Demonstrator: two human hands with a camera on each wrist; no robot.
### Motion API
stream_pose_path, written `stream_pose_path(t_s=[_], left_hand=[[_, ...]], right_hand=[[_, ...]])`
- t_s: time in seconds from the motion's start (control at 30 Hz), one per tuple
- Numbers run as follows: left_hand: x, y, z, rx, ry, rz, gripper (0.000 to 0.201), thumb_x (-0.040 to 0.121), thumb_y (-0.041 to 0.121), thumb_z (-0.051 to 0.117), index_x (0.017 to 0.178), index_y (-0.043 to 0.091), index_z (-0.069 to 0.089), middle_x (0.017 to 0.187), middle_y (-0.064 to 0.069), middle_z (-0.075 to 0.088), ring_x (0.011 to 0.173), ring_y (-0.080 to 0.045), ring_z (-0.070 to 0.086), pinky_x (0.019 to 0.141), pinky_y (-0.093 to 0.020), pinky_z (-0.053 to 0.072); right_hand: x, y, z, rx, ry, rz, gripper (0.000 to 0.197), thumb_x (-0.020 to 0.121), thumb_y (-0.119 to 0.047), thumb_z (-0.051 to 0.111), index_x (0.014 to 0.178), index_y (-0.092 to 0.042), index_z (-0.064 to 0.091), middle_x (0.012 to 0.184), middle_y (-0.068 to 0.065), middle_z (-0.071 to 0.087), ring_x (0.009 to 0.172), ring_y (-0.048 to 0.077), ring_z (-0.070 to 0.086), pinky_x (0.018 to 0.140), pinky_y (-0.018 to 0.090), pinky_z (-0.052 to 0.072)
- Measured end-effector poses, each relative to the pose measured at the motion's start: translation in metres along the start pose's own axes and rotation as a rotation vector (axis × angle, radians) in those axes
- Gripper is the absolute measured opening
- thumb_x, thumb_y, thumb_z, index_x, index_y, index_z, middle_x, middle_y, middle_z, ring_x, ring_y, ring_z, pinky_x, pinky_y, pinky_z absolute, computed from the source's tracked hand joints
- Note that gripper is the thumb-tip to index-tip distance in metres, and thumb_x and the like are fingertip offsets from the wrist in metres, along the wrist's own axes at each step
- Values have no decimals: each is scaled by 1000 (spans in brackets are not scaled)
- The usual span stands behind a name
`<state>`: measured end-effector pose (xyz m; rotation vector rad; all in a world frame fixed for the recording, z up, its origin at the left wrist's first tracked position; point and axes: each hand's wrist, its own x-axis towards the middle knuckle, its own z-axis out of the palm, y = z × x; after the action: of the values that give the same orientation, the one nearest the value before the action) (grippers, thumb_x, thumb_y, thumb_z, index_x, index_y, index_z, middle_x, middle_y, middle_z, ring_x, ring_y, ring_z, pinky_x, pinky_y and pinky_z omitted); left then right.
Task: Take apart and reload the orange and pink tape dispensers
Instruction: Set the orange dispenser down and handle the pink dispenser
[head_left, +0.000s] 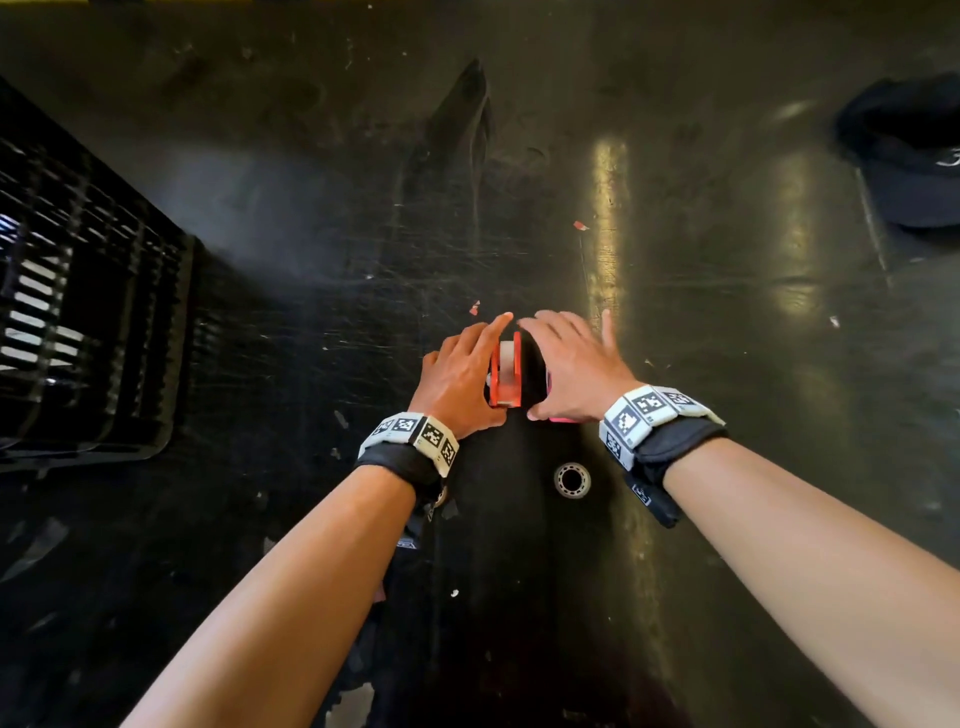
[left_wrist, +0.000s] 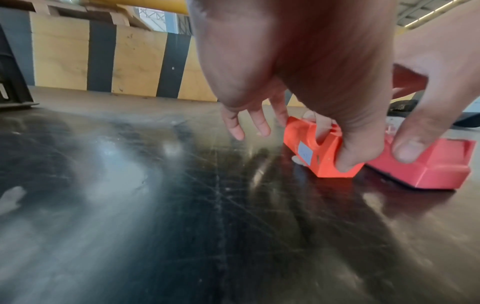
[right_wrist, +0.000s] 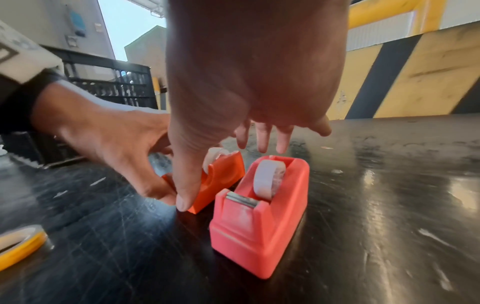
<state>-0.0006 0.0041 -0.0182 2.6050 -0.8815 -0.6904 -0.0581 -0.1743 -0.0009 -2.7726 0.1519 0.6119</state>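
Risk: left hand (right_wrist: 109, 142) pinches orange dispenser (right_wrist: 221, 181) mid-bench, just beside pink dispenser (right_wrist: 259, 222). Right hand (right_wrist: 246, 86) hovers spread, empty. Light bodies could skid or tip; rolls may pop out.

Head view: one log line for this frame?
left hand: grips orange dispenser | right hand: open over pink dispenser | both loaded | spare roll on table

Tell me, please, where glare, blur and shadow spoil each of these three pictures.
Head view: bright streaks of glare on the dark table; edges bend from the wide lens. Left wrist view: the left hand is close and soft, hazy glare on the tabletop, the orange dispenser fairly sharp. Right wrist view: the right hand is blurred, the pink dispenser clear, reflections at right.
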Motion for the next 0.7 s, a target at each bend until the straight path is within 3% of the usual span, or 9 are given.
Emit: stream_pose_path(t_s=[0.23, 0.47, 0.57, 0.7], left_hand=[[1, -1, 7, -19, -27, -66, 135, 66, 32, 91, 160, 39, -5, 164, -6, 27, 148, -34, 35, 115, -63, 36], [-4, 4, -7, -68, -38, -68, 145, 61, 35, 95, 156, 48, -13, 170, -7, 12, 154, -38, 23, 116, -68, 32], [-8, 11, -15, -128, 39, -2, 129, 66, 35, 92, 159, 43, 4, 168, -6, 19, 153, -36, 25, 115, -66, 33], [-7, 36, -23, -82, 130, 130, 68, 82, 39, 79, 143, 33, 49, 159, -2, 36, 150, -32, 30, 115, -60, 36]], right_hand=[[-20, 42, 1, 108, -97, 103, 140, 57, -54, 93, 164, -30, 5, 172, -1, 11, 159, 27, 9, 122, 68, 7], [-28, 48, 15, 193, -39, 134, 131, 62, -41, 94, 162, -24, 12, 167, 1, 29, 155, 25, 26, 124, 63, 9], [-32, 49, 13, 210, -5, 118, 126, 58, -43, 93, 159, -25, 19, 162, 0, 38, 150, 25, 35, 123, 62, 12], [-40, 47, 2, 198, 56, 60, 121, 51, -49, 91, 152, -27, 27, 149, 0, 48, 137, 28, 47, 116, 57, 29]])
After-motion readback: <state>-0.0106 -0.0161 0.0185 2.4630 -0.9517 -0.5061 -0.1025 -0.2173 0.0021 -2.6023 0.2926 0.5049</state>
